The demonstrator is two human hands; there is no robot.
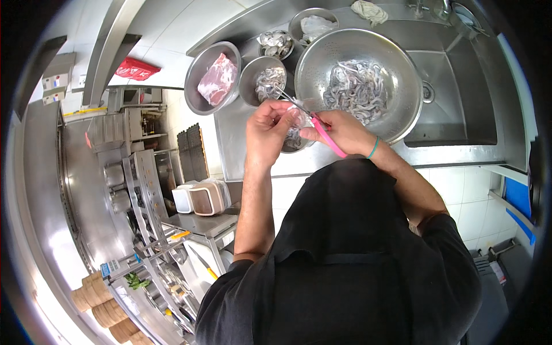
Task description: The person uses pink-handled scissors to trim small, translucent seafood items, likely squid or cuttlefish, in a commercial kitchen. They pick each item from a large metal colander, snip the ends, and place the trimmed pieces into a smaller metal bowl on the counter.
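Observation:
My right hand (345,131) grips pink-handled scissors (325,136), whose metal blades point up and to the left. Between the fingers of my left hand (267,129) is a pale, translucent piece of seafood (298,115), right beside the blades. Below both hands, a small metal bowl partly hidden by them holds greyish seafood pieces (293,140). To the right stands a wide steel colander (310,64) with a heap of grey, tentacle-like seafood (358,92). Just beyond my left hand, a steel bowl (249,82) contains similar cut pieces (270,82).
A steel bowl (192,79) with raw meat (218,79) stands at the counter's left end. Farther back are a bowl of seafood scraps (276,43), a bowl with a plastic bag (317,28) and a cloth (369,12). A sink (444,116) lies right of the colander.

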